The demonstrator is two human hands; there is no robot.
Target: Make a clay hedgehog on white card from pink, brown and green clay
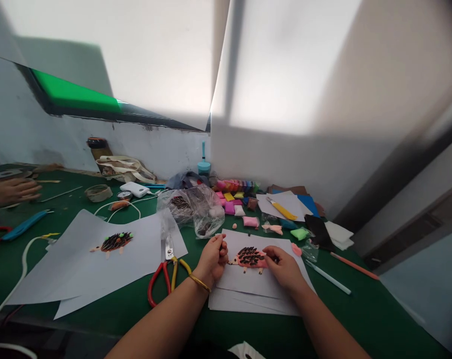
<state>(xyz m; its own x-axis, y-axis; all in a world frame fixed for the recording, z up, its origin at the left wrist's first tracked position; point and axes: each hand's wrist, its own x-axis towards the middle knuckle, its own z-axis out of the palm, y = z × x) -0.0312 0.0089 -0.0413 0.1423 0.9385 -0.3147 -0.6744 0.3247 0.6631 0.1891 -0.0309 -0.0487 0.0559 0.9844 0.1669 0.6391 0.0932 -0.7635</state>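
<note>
A pink clay hedgehog [251, 257] with dark, seed-like spines lies on white paper [244, 285] in front of me. My right hand [286, 269] is at its rear end, thumb and fingertips pinched together with a small dark sliver, like one of the seeds, showing between them. At the hedgehog's snout, my left hand [214, 258] is curled closed over the paper's left edge. A dark spot shows at its fingers, but what it holds is hidden. Past the paper's top edge lie a pink clay ball [234, 226] and a packet of pink clay [251, 221].
Left of me, a second hedgehog picture [115, 243] lies near red-handled scissors [160, 284] and yellow-handled ones. A plastic bag [207, 212] and several clay packets [229, 207] stand behind. A white pen [329, 277] lies at right. Another person's hand [14, 193] rests far left.
</note>
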